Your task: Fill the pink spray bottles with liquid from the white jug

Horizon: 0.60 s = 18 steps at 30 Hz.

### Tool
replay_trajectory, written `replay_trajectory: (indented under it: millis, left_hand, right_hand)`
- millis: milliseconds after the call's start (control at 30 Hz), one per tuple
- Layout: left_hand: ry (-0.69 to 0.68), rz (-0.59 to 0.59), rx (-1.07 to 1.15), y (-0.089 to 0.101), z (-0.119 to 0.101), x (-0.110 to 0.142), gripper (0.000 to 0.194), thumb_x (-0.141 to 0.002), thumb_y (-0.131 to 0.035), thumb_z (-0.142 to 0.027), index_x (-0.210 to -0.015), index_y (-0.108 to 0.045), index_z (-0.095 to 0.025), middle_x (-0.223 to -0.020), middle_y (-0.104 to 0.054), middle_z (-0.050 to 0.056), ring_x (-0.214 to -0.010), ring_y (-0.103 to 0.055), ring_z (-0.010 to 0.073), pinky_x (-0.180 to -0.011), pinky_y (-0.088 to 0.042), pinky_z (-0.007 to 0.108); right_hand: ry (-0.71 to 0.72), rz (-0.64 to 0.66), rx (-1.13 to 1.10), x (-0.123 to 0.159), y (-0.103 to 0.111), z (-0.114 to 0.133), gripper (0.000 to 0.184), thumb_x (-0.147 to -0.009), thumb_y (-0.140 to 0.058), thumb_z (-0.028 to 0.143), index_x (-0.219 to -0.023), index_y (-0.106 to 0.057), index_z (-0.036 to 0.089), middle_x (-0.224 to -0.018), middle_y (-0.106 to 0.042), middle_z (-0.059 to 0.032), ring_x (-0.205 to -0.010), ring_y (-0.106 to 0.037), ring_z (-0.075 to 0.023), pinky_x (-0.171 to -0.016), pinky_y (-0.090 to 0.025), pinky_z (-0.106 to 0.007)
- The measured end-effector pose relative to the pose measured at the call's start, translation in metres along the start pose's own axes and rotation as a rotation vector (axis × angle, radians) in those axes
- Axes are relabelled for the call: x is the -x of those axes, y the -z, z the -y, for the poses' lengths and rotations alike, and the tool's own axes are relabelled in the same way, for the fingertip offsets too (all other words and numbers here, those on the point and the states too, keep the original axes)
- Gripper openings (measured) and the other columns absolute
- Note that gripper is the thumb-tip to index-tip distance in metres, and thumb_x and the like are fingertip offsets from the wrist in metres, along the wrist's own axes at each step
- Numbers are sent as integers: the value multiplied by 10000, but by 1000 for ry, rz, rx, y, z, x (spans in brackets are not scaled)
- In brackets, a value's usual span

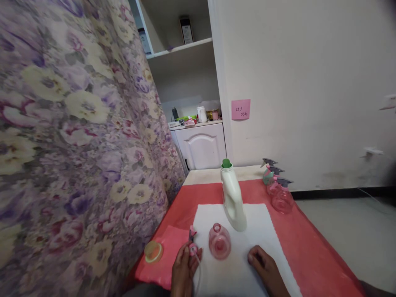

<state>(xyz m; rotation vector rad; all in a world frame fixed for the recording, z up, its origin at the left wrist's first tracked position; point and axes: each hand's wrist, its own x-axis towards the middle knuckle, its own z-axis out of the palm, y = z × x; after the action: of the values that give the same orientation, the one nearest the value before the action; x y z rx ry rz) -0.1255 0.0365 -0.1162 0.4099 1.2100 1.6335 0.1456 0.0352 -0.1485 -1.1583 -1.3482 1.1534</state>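
My left hand [183,264] is closed around a pink and dark grey spray head [193,248], whose thin clear tube hangs down past the fingers. A transparent pink spray bottle [219,243] stands just right of that hand on a white cloth [236,268], its neck uncovered. Over the cloth's right part rests my right hand [262,260], fingers curled loosely, with nothing visible in them. Behind the pink bottle stands a large pale jug [232,198] with a handle and a green top [226,163].
Several spray bottles [282,200] with grey triggers line the table's right far side. A roll of tape [153,251] lies on a pink sheet [168,241] at left. Red covering [297,235] spans the table. A floral curtain [77,144] hangs close on the left.
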Motion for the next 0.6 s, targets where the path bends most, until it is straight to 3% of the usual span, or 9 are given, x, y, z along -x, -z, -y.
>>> replay_trajectory:
  millis: [333, 467, 600]
  left_hand:
    - [-35, -65, 22, -1, -5, 5, 263, -673, -790, -123, -807, -583, -216, -701, -747, -8, -690, -761, 201, -624, -604, 273]
    - [-54, -90, 60, 0, -3, 7, 206, -684, -766, -113, -774, -605, -206, -720, -762, 20, -717, -760, 187, -669, -602, 250]
    - [-28, -104, 74, 1, -3, 9, 55, -790, -645, -141, -796, -663, -193, -770, -778, 55, -783, -758, 185, -752, -603, 261]
  right_hand:
    - [-8, -5, 10, -1, 2, -3, 348, -817, -563, 551, -722, -528, 218, -675, -499, 35, -694, -495, -173, -649, -415, -267]
    - [-11, -1, 12, 0, 1, -4, 345, -830, -553, 546, -724, -517, 220, -679, -489, 36, -696, -489, -170, -651, -412, -264]
    - [2, -2, 15, 1, 1, -5, 336, -846, -540, 531, -734, -515, 216, -687, -479, 36, -702, -478, -168, -656, -402, -267]
